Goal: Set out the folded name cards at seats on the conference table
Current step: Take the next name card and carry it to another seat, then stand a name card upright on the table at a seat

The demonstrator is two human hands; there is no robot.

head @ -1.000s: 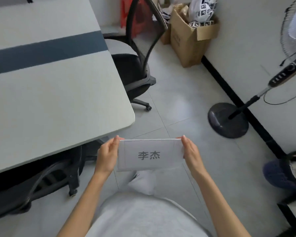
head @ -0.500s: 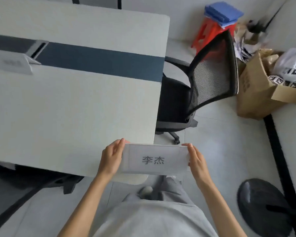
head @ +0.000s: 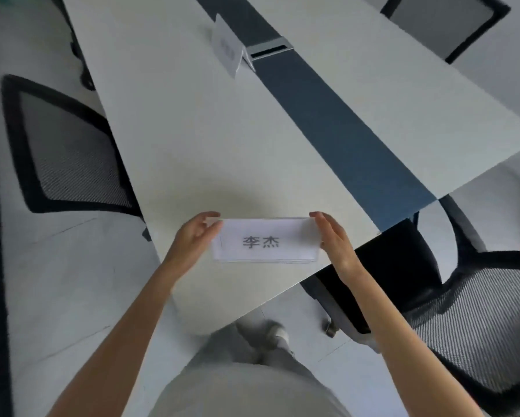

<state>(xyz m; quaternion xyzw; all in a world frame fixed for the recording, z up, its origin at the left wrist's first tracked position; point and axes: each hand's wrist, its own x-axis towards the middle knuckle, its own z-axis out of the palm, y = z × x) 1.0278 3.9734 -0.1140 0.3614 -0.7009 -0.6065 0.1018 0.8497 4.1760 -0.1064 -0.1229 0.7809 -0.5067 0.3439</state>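
Observation:
A folded white name card [head: 266, 240] with dark printed characters is held level above the near corner of the pale conference table [head: 198, 139]. My left hand [head: 192, 239] grips its left end and my right hand [head: 335, 239] grips its right end. Whether the card touches the tabletop cannot be told. A second folded name card [head: 227, 51] stands upright farther along the table, beside the dark blue centre strip [head: 337, 124] and a metal cable port [head: 269, 49].
A black mesh chair [head: 63, 152] stands at the table's left side. Another black mesh chair [head: 451, 302] sits at the near right end, its seat partly under the table. A third chair back [head: 445, 22] shows at the far side. Grey tiled floor [head: 72, 281] lies around.
The view has swung from the floor and the table corner onto the tabletop. The card, still held by both hands, now hangs over the table instead of beyond its edge.

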